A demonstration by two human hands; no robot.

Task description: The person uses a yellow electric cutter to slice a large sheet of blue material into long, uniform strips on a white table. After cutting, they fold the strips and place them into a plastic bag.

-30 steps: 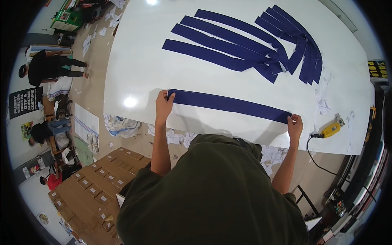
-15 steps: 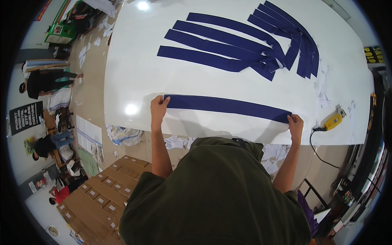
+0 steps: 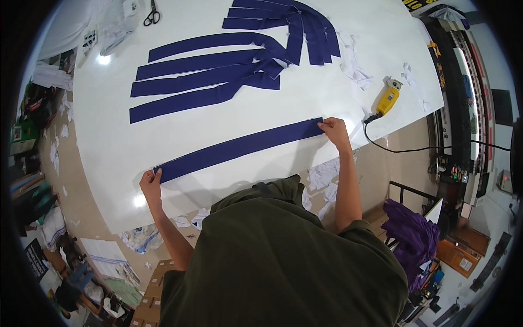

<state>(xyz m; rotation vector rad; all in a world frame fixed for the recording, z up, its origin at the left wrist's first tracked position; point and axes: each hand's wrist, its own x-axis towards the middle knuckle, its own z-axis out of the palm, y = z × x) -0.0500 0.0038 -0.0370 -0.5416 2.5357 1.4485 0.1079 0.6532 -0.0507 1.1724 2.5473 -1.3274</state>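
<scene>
A long navy fabric strip [image 3: 239, 148] is stretched between my hands along the near side of the white table [image 3: 294, 196]. Its left end is pinched by my left hand [image 3: 151, 184], thumb on top. At the other end my right hand [image 3: 334, 132] grips the corner between thumb and fingers. Farther off lies a fanned group of navy strips [image 3: 188, 74], several of them, bunched and overlapping at their right ends. Behind it, another group of navy strips [image 3: 313, 34] bends down toward the right.
A yellow electric cloth cutter [image 3: 388, 101] rests to the right, its black cord [image 3: 430, 149] running off the table. Black scissors [image 3: 152, 15] lie at the far left. White scraps [image 3: 354, 65] are scattered near the cutter. Purple cloth [image 3: 411, 240] hangs at the lower right; cardboard boxes [image 3: 155, 289] stand lower left.
The view has turned, so the table and strips appear shifted left and tilted. Both hands still hold the strip's ends. Scissors have come into view at the far left.
</scene>
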